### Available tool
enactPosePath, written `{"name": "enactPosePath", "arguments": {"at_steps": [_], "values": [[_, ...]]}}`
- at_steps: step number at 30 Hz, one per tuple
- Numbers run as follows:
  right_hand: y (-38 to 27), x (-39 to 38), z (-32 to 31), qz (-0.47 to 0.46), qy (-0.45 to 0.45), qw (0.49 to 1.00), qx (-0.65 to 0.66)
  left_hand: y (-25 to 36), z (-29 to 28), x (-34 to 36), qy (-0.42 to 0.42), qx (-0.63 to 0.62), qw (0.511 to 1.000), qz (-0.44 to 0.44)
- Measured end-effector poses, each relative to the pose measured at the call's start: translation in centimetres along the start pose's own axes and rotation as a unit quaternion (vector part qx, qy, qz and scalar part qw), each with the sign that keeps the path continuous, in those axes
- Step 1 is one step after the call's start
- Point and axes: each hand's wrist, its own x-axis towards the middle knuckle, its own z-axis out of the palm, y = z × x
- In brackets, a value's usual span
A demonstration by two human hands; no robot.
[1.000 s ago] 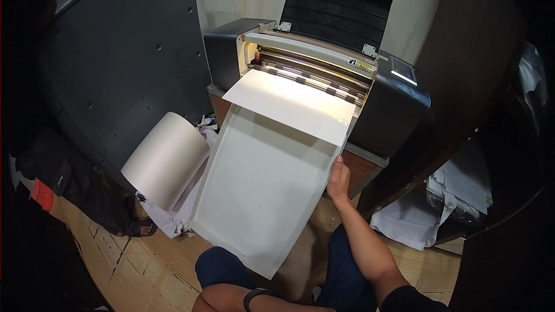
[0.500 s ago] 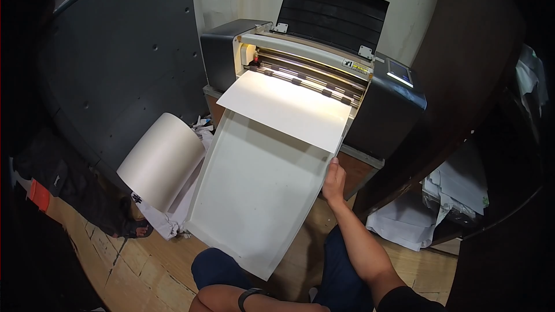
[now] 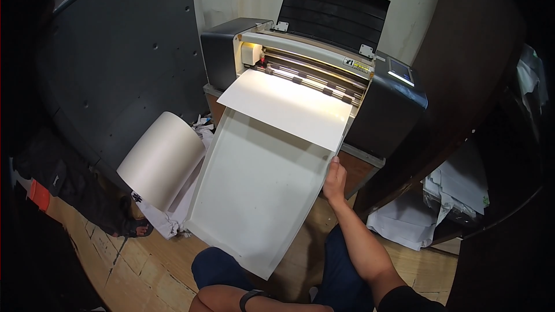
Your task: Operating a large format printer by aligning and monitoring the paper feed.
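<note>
A light grey tray (image 3: 248,190) slopes down toward my knees from a dark cutting plotter (image 3: 387,115). My right hand (image 3: 335,180) is closed on the tray's right edge, near its upper end. A white sheet (image 3: 289,107) comes out of the plotter's rollers and overhangs the top of the tray, its front corner just above my right hand. Inside the lit slot, a white carriage (image 3: 251,53) with a red-tipped part sits at the left end. My left hand (image 3: 295,306) lies at the lower edge beyond a black wristband; its fingers are hidden.
A large white roll (image 3: 163,159) leans left of the tray, over crumpled paper. A dark grey cabinet (image 3: 121,63) stands behind it. Another person's sandalled foot (image 3: 139,228) is at the left. Paper stacks (image 3: 457,185) fill a dark shelf at right. The plotter's black lid (image 3: 335,14) is raised.
The carriage with its red-tipped part has shifted slightly to the right along the slot. My hands and the tray keep their places.
</note>
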Motion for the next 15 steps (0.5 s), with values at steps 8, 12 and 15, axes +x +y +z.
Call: {"name": "enactPosePath", "arguments": {"at_steps": [8, 12, 15], "values": [[0.06, 0.01, 0.03, 0.002, 0.002, 1.000, 0.014, 0.13, 0.53, 0.46, 0.062, 0.039, 0.997, 0.039], [-0.10, -0.13, 0.13, 0.019, -0.006, 1.000, 0.011, -0.15, 0.60, 0.24, 0.076, 0.060, 0.993, 0.067], [0.09, -0.07, 0.05, 0.006, -0.002, 1.000, 0.009, -0.24, 0.85, 0.47, 0.079, 0.050, 0.993, 0.078]]}}
